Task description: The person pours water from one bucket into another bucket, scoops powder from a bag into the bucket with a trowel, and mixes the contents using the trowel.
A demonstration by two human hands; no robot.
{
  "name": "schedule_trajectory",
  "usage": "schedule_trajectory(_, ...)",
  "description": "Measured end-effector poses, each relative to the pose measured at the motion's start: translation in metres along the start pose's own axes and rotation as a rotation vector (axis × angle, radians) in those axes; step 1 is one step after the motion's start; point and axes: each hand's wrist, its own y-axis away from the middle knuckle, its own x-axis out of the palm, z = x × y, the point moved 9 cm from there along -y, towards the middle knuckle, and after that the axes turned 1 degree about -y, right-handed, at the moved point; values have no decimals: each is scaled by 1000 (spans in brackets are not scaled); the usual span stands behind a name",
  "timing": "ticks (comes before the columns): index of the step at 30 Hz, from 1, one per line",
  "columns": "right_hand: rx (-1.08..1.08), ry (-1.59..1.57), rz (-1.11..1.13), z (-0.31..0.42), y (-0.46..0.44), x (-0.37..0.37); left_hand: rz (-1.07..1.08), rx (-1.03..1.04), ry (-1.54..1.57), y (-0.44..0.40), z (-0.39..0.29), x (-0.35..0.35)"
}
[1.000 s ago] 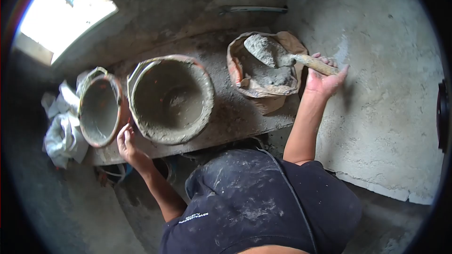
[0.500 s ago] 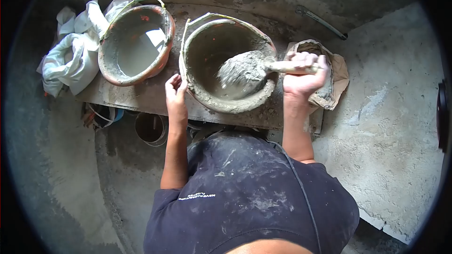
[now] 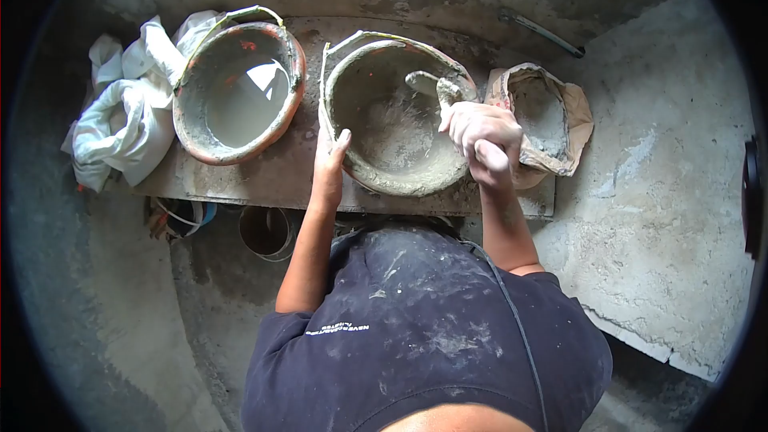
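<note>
A mortar-crusted bucket (image 3: 400, 186) stands in front of me, with a pale grey patch of powder (image 3: 398, 138) inside it. My left hand (image 3: 330, 162) grips its near left rim, thumb at the edge; the other fingers are mostly hidden. Over the right rim, my right hand (image 3: 484, 132) is closed around the handle of a trowel (image 3: 422, 82). The trowel's grey-coated blade is tilted inside the bucket, near the far right wall. Just right of that hand is an open paper bag (image 3: 578, 116) of grey powder.
A second bucket (image 3: 186, 144) holding cloudy water stands on the left of the board (image 3: 240, 190). White sacks (image 3: 148, 128) lie beside it. Below the board sit a small bucket (image 3: 266, 232) and a blue-sided container (image 3: 210, 214). A metal bar (image 3: 548, 34) lies at the back right.
The trowel has tipped, and the grey powder heaped on its blade now lies in the bucket. My right hand has turned over and lowered. My left hand has moved right onto the rim.
</note>
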Motion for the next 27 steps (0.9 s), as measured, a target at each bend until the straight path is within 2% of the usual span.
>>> schedule_trajectory(3, 17, -80, -116, 2, 23, -14, 18, 24, 22, -3, -3, 6)
schedule_trajectory(5, -90, -132, -149, 13, 34, -23, 27, -9, 95, -3, 3, 5)
schedule_trajectory(8, -82, -218, -313, 6, 58, -47, 32, -67, 214, -8, 17, 3)
schedule_trajectory(11, -59, -264, -472, -5, 85, -72, 101, -56, 197, -6, -3, 32)
schedule_trajectory(12, -7, -270, -545, -7, 96, -80, 121, -113, 166, -8, 2, 38)
schedule_trajectory(17, 9, -282, -651, -8, 129, -107, 210, -88, 102, -20, -11, 87)
schedule_trajectory(21, -134, -288, -457, 19, 108, -113, 240, -19, 38, -27, -14, 112)
schedule_trajectory(23, -182, -236, -352, 17, 96, -111, 207, -66, -46, -30, -9, 114)
schedule_trajectory(27, -126, 11, -187, -28, 84, -105, 176, -13, -115, -31, -18, 129)
